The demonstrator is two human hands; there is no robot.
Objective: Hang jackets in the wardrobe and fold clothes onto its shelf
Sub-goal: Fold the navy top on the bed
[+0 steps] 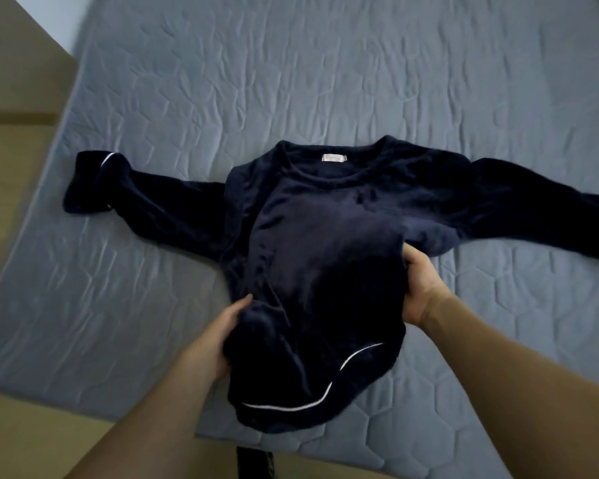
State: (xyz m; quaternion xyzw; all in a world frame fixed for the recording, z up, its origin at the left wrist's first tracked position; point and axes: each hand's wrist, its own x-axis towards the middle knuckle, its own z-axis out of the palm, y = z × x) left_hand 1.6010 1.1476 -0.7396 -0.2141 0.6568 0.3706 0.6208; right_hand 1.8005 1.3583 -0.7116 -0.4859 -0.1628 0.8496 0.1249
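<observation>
Mattress (pixel 325 63): 1 sweater (pixel 325 236), 2 hands.

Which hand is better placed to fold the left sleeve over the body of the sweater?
The left hand. It holds the sweater at the hem on the same side as that sleeve, which lies spread on the mattress. The right hand would have to cross over the body.

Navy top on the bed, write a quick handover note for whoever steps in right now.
Left hand: grips the bunched lower left edge of the navy top.
Right hand: grips its right side edge.
The top lies face up on the grey mattress, both sleeves spread out.
Done: laid out.
Left: fold it and shelve it; the wardrobe is out of view.
</observation>
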